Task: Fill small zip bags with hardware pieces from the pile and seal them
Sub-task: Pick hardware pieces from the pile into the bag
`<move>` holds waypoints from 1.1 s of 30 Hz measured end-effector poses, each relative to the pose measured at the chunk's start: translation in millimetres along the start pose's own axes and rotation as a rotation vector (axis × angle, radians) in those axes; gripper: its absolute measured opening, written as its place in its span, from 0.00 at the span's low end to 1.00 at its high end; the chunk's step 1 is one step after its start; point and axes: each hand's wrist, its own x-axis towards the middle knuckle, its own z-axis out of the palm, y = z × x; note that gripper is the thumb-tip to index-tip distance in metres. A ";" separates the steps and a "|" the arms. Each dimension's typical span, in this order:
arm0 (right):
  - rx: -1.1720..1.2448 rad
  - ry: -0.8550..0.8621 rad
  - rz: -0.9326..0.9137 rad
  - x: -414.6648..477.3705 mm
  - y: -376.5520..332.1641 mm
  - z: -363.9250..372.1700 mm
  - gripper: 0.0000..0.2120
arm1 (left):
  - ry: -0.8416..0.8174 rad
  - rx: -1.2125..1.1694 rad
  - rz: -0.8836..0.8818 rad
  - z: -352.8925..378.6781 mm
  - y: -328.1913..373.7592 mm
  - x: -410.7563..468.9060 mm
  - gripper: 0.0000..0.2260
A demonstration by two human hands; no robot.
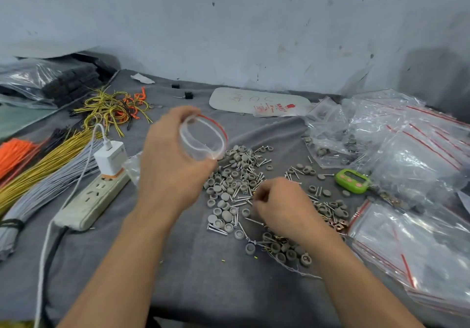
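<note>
**Left hand holding a zip bag open while the right hand is reaching into the pile**

Nearest the person, two bare forearms are stretching out over a table (pixel 203 289) covered in grey cloth. The right hand (pixel 282 205) is resting knuckles-up on the pile of hardware (pixel 234 182), its fingers curling down among grey caps and screws. The fingertips are hidden, so it cannot be told whether they are pinching a piece.

At 11 o'clock from the pile, the left hand (pixel 173 159) is gripping a small clear zip bag (pixel 203 139) with a red-lined rim. It is holding the bag off the table with the mouth gaping round.

At 9 o'clock a power strip (pixel 94 200) is lying with a white charger (pixel 110 158) plugged into it, and bundles of grey, yellow and orange wire (pixel 38 170) are lying beyond. At 3 o'clock a green timer (pixel 352 180) is sitting just beside a heap of clear zip bags (pixel 419 238).

Farther off, at 10 o'clock, loose yellow and orange wire loops (pixel 114 109) are sprawling. At 12 o'clock a flat white packet (pixel 256 101) is lying near the scuffed wall (pixel 229 22).
</note>
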 end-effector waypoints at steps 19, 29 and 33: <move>0.703 0.240 -0.105 -6.8 -6.1 -26.0 0.12 | -0.510 0.051 -0.066 25.8 0.7 -11.1 0.32; -0.309 -0.019 -0.091 -9.7 -11.6 4.8 0.07 | -0.340 -0.076 -0.151 21.7 -3.5 -10.2 0.30; -0.358 -0.023 -0.127 -9.6 -11.8 7.8 0.05 | -0.409 -0.043 -0.146 23.3 -4.5 -11.0 0.31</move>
